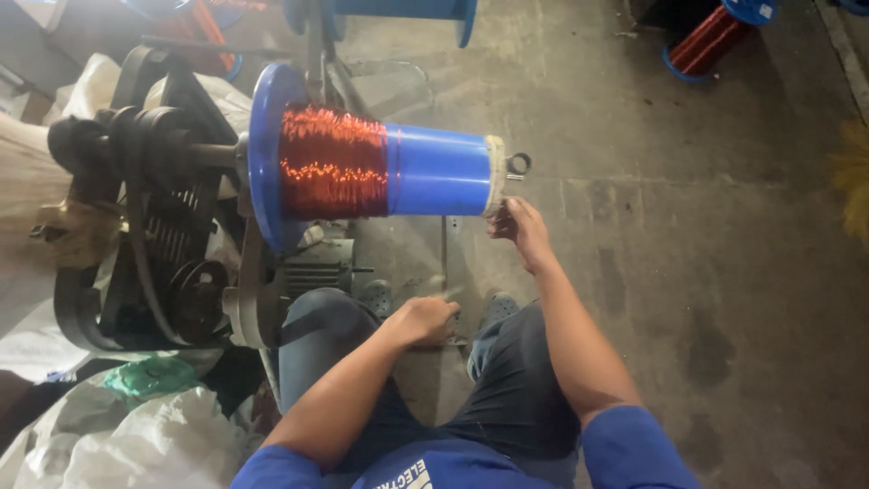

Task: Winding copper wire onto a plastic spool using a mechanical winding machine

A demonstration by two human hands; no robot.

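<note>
While I sit facing the winding machine, my right hand is raised to the near end of the big blue spool, its fingers bunched together at the spool's pale end rim; they are blurred, so I cannot tell whether they pinch anything there. My left hand hangs lower, in front of my knee, fingers curled loosely; something thin and blurred shows just past the fingertips, and I cannot tell what it is or whether I hold it.

The one spool before me lies on its side on a dark shaft, with a wide blue flange on the machine side. Copper wire covers the part nearest that flange; the rest of the core is bare blue. One small metal ring sticks out just past the spool's near end, just above my right hand.

To the left of the flange I count two black pulleys joined by belts. On the concrete floor farther off stand two more spools: one blue one at the top edge and one wound with reddish wire at the upper right. White sacks lie at my lower left. My two shoes show between my knees.
</note>
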